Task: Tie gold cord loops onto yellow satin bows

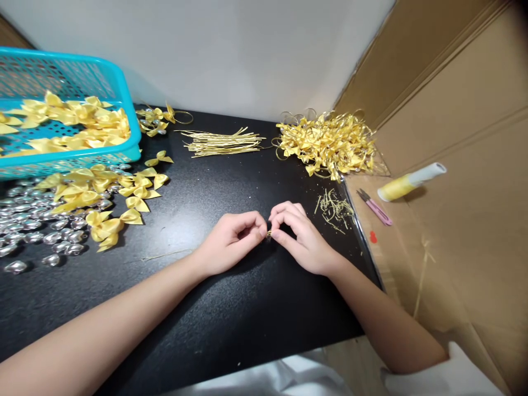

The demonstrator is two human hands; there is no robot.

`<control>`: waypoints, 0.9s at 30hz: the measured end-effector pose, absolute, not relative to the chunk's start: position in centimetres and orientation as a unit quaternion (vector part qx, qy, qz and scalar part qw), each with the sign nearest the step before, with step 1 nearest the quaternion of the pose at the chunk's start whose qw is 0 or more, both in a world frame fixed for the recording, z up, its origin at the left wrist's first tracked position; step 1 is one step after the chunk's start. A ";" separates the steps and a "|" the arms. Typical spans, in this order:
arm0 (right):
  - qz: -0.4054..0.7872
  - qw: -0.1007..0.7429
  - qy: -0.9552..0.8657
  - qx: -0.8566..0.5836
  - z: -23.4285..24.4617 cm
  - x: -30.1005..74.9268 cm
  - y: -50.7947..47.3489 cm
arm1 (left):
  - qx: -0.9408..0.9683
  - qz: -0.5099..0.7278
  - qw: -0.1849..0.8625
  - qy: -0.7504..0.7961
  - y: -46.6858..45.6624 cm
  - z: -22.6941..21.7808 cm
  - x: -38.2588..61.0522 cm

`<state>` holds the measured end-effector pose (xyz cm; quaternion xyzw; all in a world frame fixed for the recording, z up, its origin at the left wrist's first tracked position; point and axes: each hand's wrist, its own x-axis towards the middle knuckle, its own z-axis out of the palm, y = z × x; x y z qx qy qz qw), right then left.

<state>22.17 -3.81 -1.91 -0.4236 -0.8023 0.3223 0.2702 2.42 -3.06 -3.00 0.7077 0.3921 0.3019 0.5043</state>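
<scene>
My left hand and my right hand meet above the middle of a black tabletop. Both are closed in a pinch, thumb against fingers, on a short bit of gold cord that shows between the fingertips. Most of what they grip is hidden. A thin gold strand runs out on the table to the left of my left wrist. Beyond the hands lies a bundle of cut gold cords. Close to my right hand is a small heap of gold cord scraps.
At left stand a turquoise basket of yellow ribbon bows, loose bows and silver beads. Finished-looking bow loops pile up at back right. Pink-handled thread snips and a thread cone rest on cardboard at right.
</scene>
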 end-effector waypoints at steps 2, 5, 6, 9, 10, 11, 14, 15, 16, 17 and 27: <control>0.322 0.266 -0.802 -0.427 -1.8 22.5 -3.7 | 0.699 0.311 0.505 0.400 -3.2 -3.1 2.4; 0.311 0.260 -0.803 -0.436 -1.7 22.7 -3.8 | 0.699 0.317 0.496 0.406 -3.3 -3.2 2.4; 0.307 0.261 -0.804 -0.438 -1.6 22.6 -3.8 | 0.703 0.315 0.491 0.407 -3.4 -3.2 2.4; 0.299 0.268 -0.805 -0.437 -1.6 22.6 -3.9 | 0.710 0.310 0.479 0.413 -3.4 -3.1 2.5; 0.299 0.268 -0.806 -0.435 -1.6 22.5 -3.9 | 0.709 0.310 0.478 0.415 -3.4 -3.0 2.5; 0.298 0.269 -0.806 -0.434 -1.6 22.5 -4.0 | 0.708 0.310 0.480 0.415 -3.3 -3.0 2.5; 0.299 0.264 -0.809 -0.433 -1.6 22.6 -3.9 | 0.704 0.308 0.487 0.416 -3.4 -3.0 2.6; 0.301 0.262 -0.808 -0.432 -1.6 22.6 -3.9 | 0.704 0.307 0.487 0.415 -3.4 -3.0 2.6; 0.306 0.260 -0.807 -0.432 -1.6 22.7 -3.8 | 0.706 0.306 0.487 0.413 -3.4 -3.0 2.6; 0.312 0.259 -0.806 -0.432 -1.6 22.7 -3.8 | 0.710 0.305 0.484 0.409 -3.4 -3.0 2.6; 0.357 0.267 -0.784 -0.432 -1.6 22.7 -3.7 | 0.703 0.302 0.506 0.399 -3.4 -2.7 2.7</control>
